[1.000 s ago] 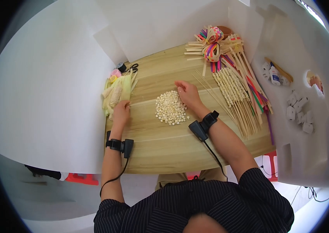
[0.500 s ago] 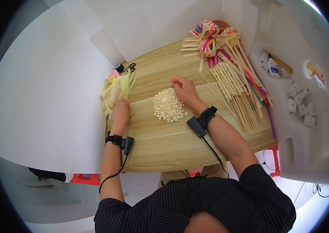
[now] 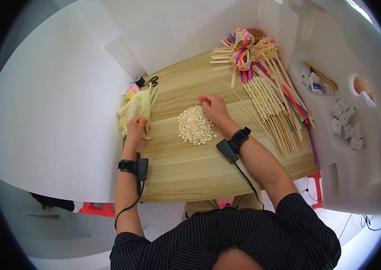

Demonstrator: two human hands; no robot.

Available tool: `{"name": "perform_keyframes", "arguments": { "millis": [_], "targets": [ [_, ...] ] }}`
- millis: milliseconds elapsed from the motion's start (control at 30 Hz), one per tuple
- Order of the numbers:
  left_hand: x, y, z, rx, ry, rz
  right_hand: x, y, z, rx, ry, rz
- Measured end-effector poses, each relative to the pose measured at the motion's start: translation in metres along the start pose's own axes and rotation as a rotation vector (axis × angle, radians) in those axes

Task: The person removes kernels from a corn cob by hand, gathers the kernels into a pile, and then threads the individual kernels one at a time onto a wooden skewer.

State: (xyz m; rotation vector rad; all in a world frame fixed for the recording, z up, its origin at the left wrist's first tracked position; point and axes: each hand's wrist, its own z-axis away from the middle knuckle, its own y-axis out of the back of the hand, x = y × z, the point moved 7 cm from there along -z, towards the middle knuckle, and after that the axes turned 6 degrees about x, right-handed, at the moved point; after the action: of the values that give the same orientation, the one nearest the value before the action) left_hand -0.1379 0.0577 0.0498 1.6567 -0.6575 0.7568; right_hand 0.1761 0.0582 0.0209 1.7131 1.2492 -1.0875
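Observation:
On the left side of the table, my left hand (image 3: 136, 129) has its fingertips drawn together over pale green corn husks (image 3: 144, 104). Whatever it may pinch is hidden by the fingers. A stripped corn cob (image 3: 133, 110) lies on the husks just beyond that hand. A heap of loose whitish corn kernels (image 3: 195, 128) covers the table's middle. At the heap's upper right edge rests my right hand (image 3: 216, 110), fingers curled and thumb against them; what is inside is too small or hidden to make out.
Thin sticks threaded with kernels (image 3: 264, 96) lie in a row at right, by coloured strips (image 3: 295, 108) and woven balls (image 3: 241, 59). Black scissors (image 3: 153, 80) and a thread spool (image 3: 139, 81) sit back left. A glue bottle (image 3: 315, 83) and white blocks (image 3: 345, 118) lie at far right.
My left hand has shifted slightly and turned, its fingertips now bunched over the husks. The right hand stays beside the kernel heap. The view has tilted a little.

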Motion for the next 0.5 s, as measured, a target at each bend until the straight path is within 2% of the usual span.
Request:
{"name": "perform_keyframes", "arguments": {
  "millis": [333, 467, 500],
  "targets": [
    [0.016, 0.004, 0.001, 0.087, -0.116, 0.316, 0.002, -0.002, -0.001, -0.033, -0.016, 0.059],
    [0.041, -0.016, 0.014, 0.033, -0.153, 0.277, 0.006, -0.003, -0.002, -0.005, -0.012, 0.012],
    [0.047, -0.027, 0.019, 0.008, -0.205, 0.186, 0.007, -0.003, -0.001, -0.011, -0.027, -0.007]
  ]
}}
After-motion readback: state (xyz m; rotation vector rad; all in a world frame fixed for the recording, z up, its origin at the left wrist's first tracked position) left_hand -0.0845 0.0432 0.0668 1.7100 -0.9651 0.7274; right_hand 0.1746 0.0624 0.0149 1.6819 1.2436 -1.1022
